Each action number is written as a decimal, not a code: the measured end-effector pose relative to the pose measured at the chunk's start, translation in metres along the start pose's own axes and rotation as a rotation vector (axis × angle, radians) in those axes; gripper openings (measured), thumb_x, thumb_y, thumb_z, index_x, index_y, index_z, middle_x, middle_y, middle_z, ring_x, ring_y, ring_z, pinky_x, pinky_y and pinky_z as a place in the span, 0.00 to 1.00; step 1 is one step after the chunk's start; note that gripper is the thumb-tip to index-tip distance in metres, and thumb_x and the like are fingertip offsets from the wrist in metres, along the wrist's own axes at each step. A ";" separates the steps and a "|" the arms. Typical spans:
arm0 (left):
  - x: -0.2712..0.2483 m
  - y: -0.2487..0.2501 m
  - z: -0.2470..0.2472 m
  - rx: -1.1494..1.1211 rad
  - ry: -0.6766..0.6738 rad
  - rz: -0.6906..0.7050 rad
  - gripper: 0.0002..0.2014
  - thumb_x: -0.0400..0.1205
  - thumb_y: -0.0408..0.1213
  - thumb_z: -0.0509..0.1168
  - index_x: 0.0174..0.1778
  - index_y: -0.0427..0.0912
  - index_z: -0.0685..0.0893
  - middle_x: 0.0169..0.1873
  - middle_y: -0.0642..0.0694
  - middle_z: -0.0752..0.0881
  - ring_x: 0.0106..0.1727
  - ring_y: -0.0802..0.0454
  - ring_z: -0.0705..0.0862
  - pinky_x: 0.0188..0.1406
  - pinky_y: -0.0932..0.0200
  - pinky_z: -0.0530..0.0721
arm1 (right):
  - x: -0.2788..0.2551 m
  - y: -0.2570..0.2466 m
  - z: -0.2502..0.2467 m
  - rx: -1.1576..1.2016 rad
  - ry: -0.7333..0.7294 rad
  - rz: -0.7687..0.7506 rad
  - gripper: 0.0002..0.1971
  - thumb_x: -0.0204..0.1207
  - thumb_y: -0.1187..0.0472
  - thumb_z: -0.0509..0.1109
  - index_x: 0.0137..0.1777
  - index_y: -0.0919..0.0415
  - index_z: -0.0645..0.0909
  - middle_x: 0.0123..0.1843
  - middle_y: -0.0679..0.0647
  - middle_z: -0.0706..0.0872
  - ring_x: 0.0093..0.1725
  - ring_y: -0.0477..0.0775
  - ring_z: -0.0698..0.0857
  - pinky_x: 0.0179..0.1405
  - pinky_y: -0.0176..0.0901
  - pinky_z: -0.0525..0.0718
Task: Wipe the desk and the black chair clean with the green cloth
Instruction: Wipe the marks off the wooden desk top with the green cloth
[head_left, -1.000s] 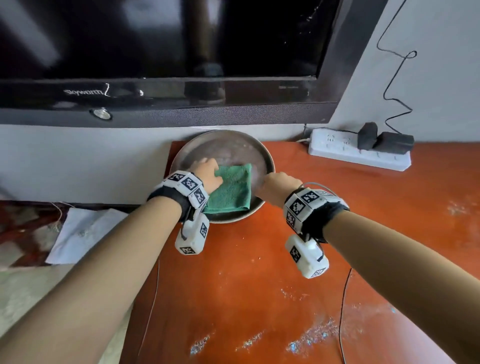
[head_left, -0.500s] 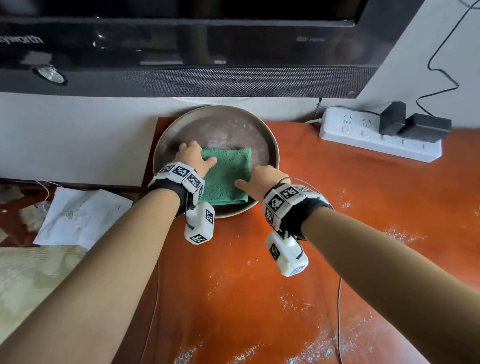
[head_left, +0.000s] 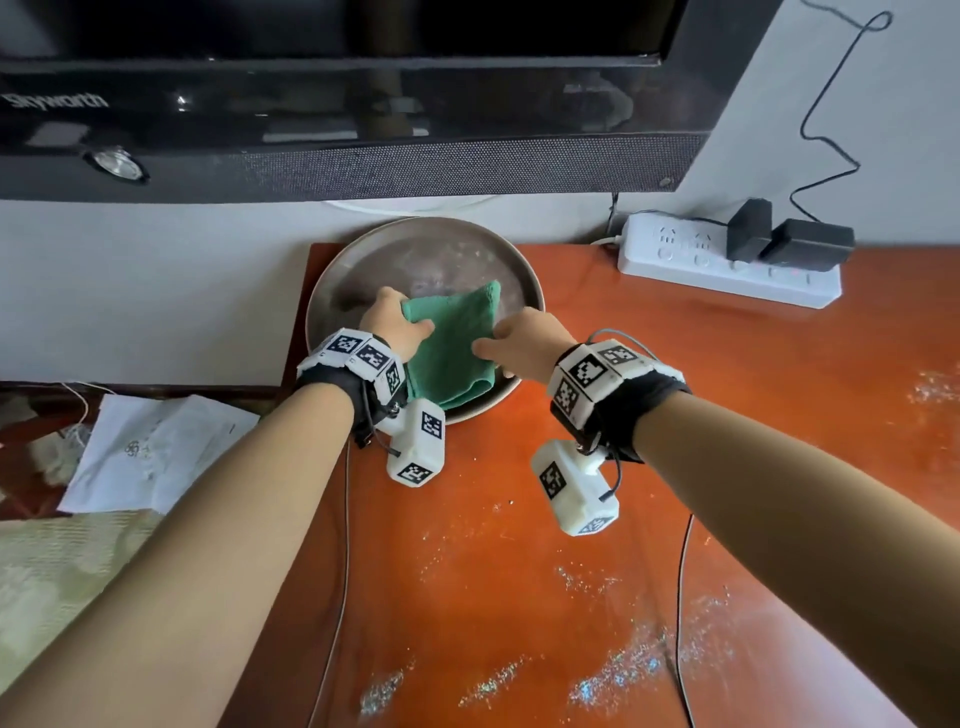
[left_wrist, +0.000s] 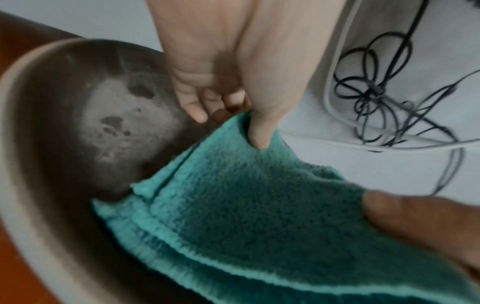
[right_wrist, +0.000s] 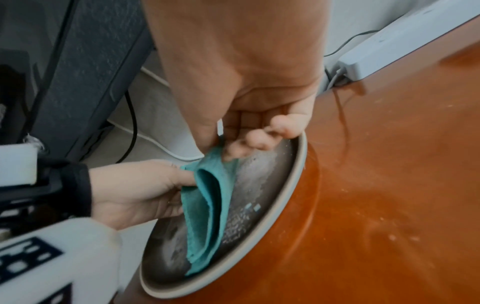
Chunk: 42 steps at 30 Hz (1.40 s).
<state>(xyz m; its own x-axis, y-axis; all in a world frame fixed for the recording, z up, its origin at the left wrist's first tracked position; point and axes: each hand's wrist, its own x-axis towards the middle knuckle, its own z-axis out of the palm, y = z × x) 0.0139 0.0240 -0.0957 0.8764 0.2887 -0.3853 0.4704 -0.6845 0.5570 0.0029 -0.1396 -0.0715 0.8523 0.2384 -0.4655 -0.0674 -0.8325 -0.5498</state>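
The green cloth (head_left: 452, 343), folded, is lifted partly off a round grey plate (head_left: 332, 291) at the back left corner of the orange-brown desk (head_left: 519, 571). My left hand (head_left: 395, 327) pinches its far left corner, thumb on top, as the left wrist view shows for this hand (left_wrist: 233, 115) on the cloth (left_wrist: 259, 205). My right hand (head_left: 519, 343) pinches the cloth's right edge; in the right wrist view this hand (right_wrist: 221, 148) holds the cloth (right_wrist: 210, 195) sagging over the plate (right_wrist: 285, 195). The black chair is out of view.
White dust patches (head_left: 623, 675) speckle the desk's near part. A white power strip (head_left: 727, 265) with black adapters lies at the back right. A black television (head_left: 363, 104) hangs close above the plate. Papers (head_left: 156, 447) lie lower left, off the desk.
The cloth lay flat in the plate; now both hands have pinched its edges and raised it. My right hand moved from the plate's rim onto the cloth.
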 end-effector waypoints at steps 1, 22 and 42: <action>-0.005 0.002 -0.003 -0.031 0.006 0.018 0.23 0.81 0.38 0.68 0.69 0.35 0.70 0.63 0.36 0.79 0.63 0.40 0.79 0.57 0.55 0.74 | -0.006 0.001 -0.002 0.045 0.015 -0.001 0.20 0.79 0.53 0.64 0.26 0.59 0.73 0.28 0.51 0.81 0.27 0.49 0.78 0.38 0.42 0.81; -0.126 -0.036 0.031 0.185 -0.248 0.185 0.27 0.79 0.39 0.71 0.72 0.35 0.72 0.68 0.39 0.78 0.67 0.43 0.77 0.55 0.59 0.71 | -0.148 0.066 0.054 -0.030 -0.034 0.226 0.19 0.81 0.48 0.63 0.34 0.58 0.80 0.26 0.50 0.83 0.24 0.46 0.79 0.27 0.36 0.74; -0.176 -0.045 0.108 0.990 -0.392 0.694 0.34 0.88 0.55 0.45 0.83 0.47 0.36 0.83 0.48 0.36 0.84 0.46 0.38 0.82 0.45 0.45 | -0.202 0.179 0.067 -0.286 0.132 0.358 0.32 0.85 0.49 0.53 0.84 0.46 0.41 0.85 0.46 0.36 0.84 0.54 0.40 0.80 0.62 0.51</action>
<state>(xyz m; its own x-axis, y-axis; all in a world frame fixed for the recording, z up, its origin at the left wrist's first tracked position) -0.1724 -0.0687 -0.1323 0.7380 -0.4308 -0.5193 -0.4997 -0.8661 0.0083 -0.2165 -0.3032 -0.1225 0.8614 -0.1390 -0.4886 -0.2395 -0.9593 -0.1494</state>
